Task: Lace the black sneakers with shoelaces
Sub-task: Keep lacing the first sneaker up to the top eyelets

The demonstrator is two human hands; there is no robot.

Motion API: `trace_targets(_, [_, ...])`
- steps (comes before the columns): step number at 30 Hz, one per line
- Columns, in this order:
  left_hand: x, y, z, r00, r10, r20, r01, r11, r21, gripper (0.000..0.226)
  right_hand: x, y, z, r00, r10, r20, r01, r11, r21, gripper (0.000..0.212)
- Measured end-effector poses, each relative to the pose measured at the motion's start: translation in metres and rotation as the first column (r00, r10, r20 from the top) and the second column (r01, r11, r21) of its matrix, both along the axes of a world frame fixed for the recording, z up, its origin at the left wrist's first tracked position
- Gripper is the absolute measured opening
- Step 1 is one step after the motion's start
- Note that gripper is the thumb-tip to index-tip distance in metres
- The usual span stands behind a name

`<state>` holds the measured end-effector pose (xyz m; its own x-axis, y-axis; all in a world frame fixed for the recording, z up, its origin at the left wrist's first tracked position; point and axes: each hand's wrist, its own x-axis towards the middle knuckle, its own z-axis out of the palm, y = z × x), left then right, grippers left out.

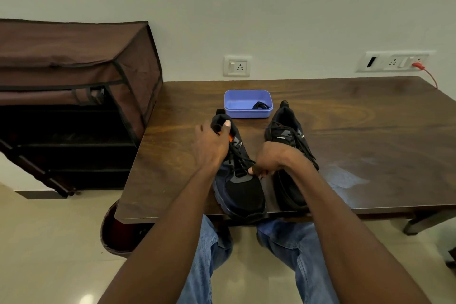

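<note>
Sneakers sit side by side on the dark wood desk (345,116): your left hand (212,145) grips the left sneaker (243,190) by its tongue, your right hand (269,159) pinches its lace (240,157). Right sneaker (287,131) laced. Blue tray (244,112) behind; brown fabric rack (74,76) alongside, white wall with sockets.

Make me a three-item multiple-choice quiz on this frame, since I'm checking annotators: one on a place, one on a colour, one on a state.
1. Where is the plastic box?
A. on the table behind the sneakers
B. on the floor
C. inside the shoe rack

2. What colour is the box?
A. red
B. blue-purple
C. green

3. What is the left hand doing?
A. hanging idle
B. lying flat on the table
C. gripping the tongue of the left sneaker

Key: 1 A, it sits beyond both shoes on the tabletop. 2 B, its walls are blue-purple. 3 C, thumb and fingers curl round the raised tongue.
</note>
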<state>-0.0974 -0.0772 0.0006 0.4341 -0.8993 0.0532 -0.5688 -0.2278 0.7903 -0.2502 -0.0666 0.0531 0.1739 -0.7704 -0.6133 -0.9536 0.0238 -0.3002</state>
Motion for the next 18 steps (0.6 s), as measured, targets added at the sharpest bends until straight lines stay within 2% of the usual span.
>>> trace_targets(3, [-0.008,0.011,0.0,0.993,0.06,0.106,-0.081,0.975,0.205,0.118,-0.01,-0.005,-0.003,0.987,-0.139,0.077,0.147,0.983,-0.111,0.012])
trace_targets(6, [-0.015,0.018,-0.002,0.999,0.036,0.034,-0.046,0.929,0.368,0.141,-0.01,-0.004,-0.005,0.92,-0.343,0.19,0.387,0.869,-0.308,0.027])
trace_targets(8, [-0.022,0.018,-0.001,0.999,-0.006,-0.052,0.029,0.884,0.467,0.143,-0.007,-0.003,-0.004,0.91,-0.37,0.186,0.413,0.838,-0.357,0.019])
trace_targets(11, [-0.027,0.016,-0.002,0.999,-0.011,-0.045,0.034,0.838,0.545,0.14,0.001,-0.004,-0.008,0.914,-0.367,0.174,0.406,0.846,-0.345,0.01])
trace_targets(18, [-0.012,0.014,0.002,0.998,-0.009,-0.064,0.039,0.874,0.485,0.109,0.018,-0.004,-0.014,0.924,-0.34,0.176,0.383,0.835,-0.395,0.013])
